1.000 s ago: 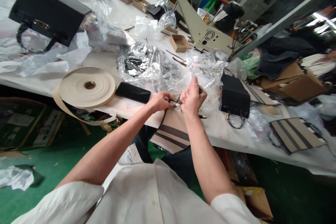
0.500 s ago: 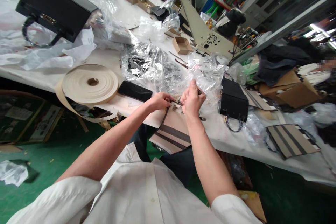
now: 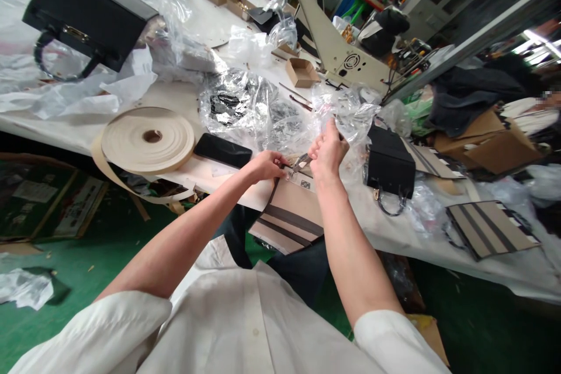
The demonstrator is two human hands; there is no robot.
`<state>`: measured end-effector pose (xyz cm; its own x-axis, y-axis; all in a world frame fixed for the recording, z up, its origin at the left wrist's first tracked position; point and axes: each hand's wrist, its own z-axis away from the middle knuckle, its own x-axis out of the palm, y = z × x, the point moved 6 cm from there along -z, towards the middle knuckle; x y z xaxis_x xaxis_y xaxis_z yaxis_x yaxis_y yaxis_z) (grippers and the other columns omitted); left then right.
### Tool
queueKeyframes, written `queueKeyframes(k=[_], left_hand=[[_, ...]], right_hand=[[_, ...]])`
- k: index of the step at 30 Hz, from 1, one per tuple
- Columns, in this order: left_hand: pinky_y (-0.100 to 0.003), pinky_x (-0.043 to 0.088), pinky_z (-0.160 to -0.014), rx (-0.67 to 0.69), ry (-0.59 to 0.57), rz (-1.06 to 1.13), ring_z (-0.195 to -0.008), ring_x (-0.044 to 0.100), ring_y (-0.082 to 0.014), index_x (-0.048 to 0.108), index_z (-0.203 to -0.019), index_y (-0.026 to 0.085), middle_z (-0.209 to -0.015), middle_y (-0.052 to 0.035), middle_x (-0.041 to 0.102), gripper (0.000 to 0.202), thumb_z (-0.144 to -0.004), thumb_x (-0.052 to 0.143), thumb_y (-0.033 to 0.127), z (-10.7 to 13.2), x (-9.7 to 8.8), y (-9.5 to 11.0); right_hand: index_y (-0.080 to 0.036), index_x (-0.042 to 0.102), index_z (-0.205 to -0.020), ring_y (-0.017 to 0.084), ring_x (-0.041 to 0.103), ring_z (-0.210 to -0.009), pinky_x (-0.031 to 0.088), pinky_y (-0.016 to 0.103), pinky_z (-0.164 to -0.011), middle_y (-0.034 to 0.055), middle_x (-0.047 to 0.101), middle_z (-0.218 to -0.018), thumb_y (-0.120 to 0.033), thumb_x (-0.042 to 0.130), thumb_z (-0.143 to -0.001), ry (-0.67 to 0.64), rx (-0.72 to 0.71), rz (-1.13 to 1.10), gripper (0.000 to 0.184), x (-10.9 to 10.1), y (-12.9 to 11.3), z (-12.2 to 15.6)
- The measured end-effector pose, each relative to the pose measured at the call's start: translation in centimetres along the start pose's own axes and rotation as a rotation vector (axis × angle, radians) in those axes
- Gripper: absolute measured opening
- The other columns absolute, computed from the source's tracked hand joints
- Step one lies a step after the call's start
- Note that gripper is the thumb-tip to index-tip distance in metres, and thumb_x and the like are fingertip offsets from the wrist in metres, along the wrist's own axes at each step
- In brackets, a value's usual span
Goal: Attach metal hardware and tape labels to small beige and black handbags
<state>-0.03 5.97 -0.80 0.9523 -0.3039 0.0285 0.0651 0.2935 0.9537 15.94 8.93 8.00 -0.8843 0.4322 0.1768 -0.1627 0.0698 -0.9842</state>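
A beige bag panel with dark stripes (image 3: 291, 204) hangs over the table's front edge towards my lap. My left hand (image 3: 268, 166) pinches its upper left corner, fingers closed. In my right hand (image 3: 328, 149), closed in a fist, is a pair of pliers (image 3: 300, 162); their metal jaws point left to the panel's top edge, close to my left fingertips. A small metal plate (image 3: 305, 184) shows on the panel just below the jaws. Whether the jaws grip anything is too small to tell.
Left of my hands lie a black phone (image 3: 222, 150) and a roll of beige tape (image 3: 175, 143). Crumpled clear plastic (image 3: 249, 108) lies behind them. A small black handbag (image 3: 389, 163) stands at right, a larger one (image 3: 87, 14) at far left. Across the table, a person works near cardboard boxes.
My right hand has moved slightly up and to the right with the pliers, uncovering their jaws and the metal plate. My left hand stays at the panel's corner.
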Motion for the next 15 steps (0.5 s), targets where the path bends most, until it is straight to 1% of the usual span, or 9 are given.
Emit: queueKeyframes(k=[4, 7, 10, 12, 13, 15], left_hand=[[-0.022, 0.032, -0.059, 0.004, -0.007, 0.020, -0.063, 0.042, -0.0099, 0.083, -0.088, 0.016, -0.065, 0.0086, 0.049, 0.029, -0.062, 0.089, 0.007, -0.1, -0.1, -0.3], [-0.023, 0.032, -0.058, -0.001, -0.011, 0.024, -0.062, 0.042, -0.0102, 0.082, -0.088, 0.016, -0.064, 0.0086, 0.050, 0.030, -0.060, 0.090, 0.007, -0.2, 0.1, -0.5], [-0.024, 0.031, -0.057, -0.003, -0.009, 0.023, -0.061, 0.043, -0.0105, 0.081, -0.086, 0.016, -0.062, 0.0082, 0.051, 0.028, -0.061, 0.088, 0.006, -0.5, 0.1, -0.7], [-0.024, 0.029, -0.056, 0.006, -0.015, 0.007, -0.060, 0.043, -0.0108, 0.081, -0.087, 0.016, -0.062, 0.0079, 0.051, 0.028, -0.061, 0.086, 0.006, -0.8, 0.1, -0.8], [-0.025, 0.028, -0.055, 0.008, -0.019, -0.002, -0.060, 0.042, -0.0108, 0.082, -0.087, 0.016, -0.062, 0.0078, 0.051, 0.028, -0.061, 0.086, 0.006, -0.9, 0.1, -0.9], [-0.025, 0.028, -0.055, 0.013, -0.033, -0.016, -0.059, 0.042, -0.0108, 0.082, -0.086, 0.017, -0.062, 0.0076, 0.051, 0.027, -0.061, 0.085, 0.006, -1.1, 0.1, -1.0]], right_hand=[[-0.028, 0.028, -0.065, 0.007, 0.028, -0.036, 0.021, 0.025, -0.031, -0.0109, 0.027, -0.049, -0.063, 0.082, -0.095, -0.017, 0.096, 0.054, 0.071, 1.2, 1.2, -0.9], [-0.028, 0.030, -0.063, 0.007, 0.028, -0.036, 0.020, 0.025, -0.032, -0.0103, 0.028, -0.048, -0.064, 0.081, -0.094, -0.043, 0.067, 0.101, 0.070, 1.7, 1.5, -0.1], [-0.028, 0.035, -0.063, 0.009, 0.032, -0.036, 0.026, 0.027, -0.034, -0.0089, 0.031, -0.049, -0.069, 0.076, -0.097, -0.048, -0.045, 0.156, 0.067, 1.4, 1.2, 2.2], [-0.029, 0.041, -0.064, 0.011, 0.038, -0.038, 0.031, 0.028, -0.036, -0.0075, 0.035, -0.049, -0.072, 0.070, -0.099, -0.024, -0.081, 0.180, 0.063, 0.7, 1.0, 4.2], [-0.029, 0.044, -0.065, 0.011, 0.040, -0.038, 0.032, 0.028, -0.037, -0.0071, 0.037, -0.049, -0.073, 0.067, -0.100, -0.019, -0.059, 0.184, 0.061, 0.3, 1.1, 5.2], [-0.029, 0.050, -0.068, 0.012, 0.044, -0.040, 0.033, 0.027, -0.037, -0.0067, 0.041, -0.049, -0.072, 0.066, -0.100, -0.061, 0.085, 0.186, 0.056, -0.1, 1.8, 6.7]])
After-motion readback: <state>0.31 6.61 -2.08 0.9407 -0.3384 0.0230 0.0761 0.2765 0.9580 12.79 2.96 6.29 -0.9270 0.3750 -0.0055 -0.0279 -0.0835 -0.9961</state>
